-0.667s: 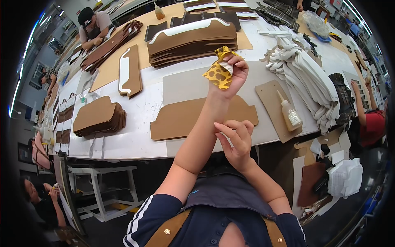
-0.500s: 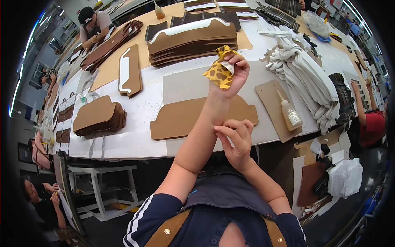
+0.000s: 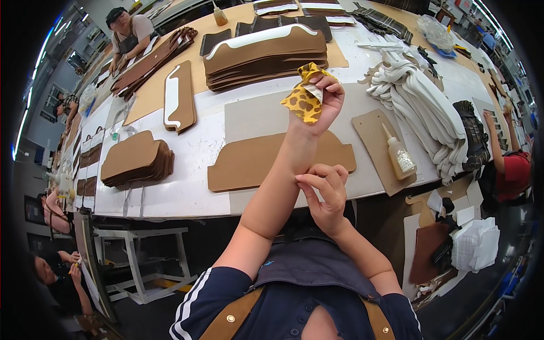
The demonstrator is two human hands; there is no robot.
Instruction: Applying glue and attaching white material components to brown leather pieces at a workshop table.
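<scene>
My left hand (image 3: 328, 105) is raised over the table, its fingers curled round a yellow cloth (image 3: 305, 102) with brown animal spots. Part of the cloth's white underside shows beside the fingers. My right hand (image 3: 327, 192) touches the inside of my left forearm, thumb and index finger drawn together against the skin. Whether a tiny thing sits between those fingertips is too small to tell. Under my left arm lies a flat tan panel (image 3: 241, 162) with curved upper corners, partly hidden by the arm.
Stacked brown panels (image 3: 263, 59) with a white strip lie at the back. A smaller tan stack (image 3: 133, 158) is at left. A glue bottle (image 3: 401, 157) lies on a brown board (image 3: 371, 133) at right, near a pile of white strips (image 3: 416, 105). A co-worker (image 3: 130, 34) is behind the table.
My hands and the cloth have barely moved. At the far left, the co-worker behind the table has raised their head.
</scene>
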